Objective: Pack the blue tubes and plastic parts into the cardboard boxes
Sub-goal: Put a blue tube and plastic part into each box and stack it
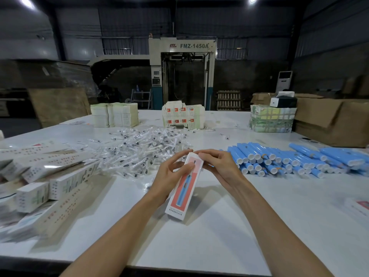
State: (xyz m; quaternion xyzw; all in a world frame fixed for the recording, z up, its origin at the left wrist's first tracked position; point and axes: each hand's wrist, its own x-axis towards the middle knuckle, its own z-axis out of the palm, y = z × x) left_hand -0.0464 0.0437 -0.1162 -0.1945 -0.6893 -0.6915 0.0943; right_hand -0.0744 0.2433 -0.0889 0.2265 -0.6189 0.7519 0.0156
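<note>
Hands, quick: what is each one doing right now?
Left hand: grips the red-and-white box around its upper half.
Right hand: pinches the top end of the same box.

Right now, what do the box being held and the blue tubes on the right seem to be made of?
The box: thin printed cardboard, it seems; sharp folded edges, smooth and slightly glossy red-and-white face. The blue tubes: probably plastic; smooth blue bodies with white ends. A film wrap cannot be ruled out.
</note>
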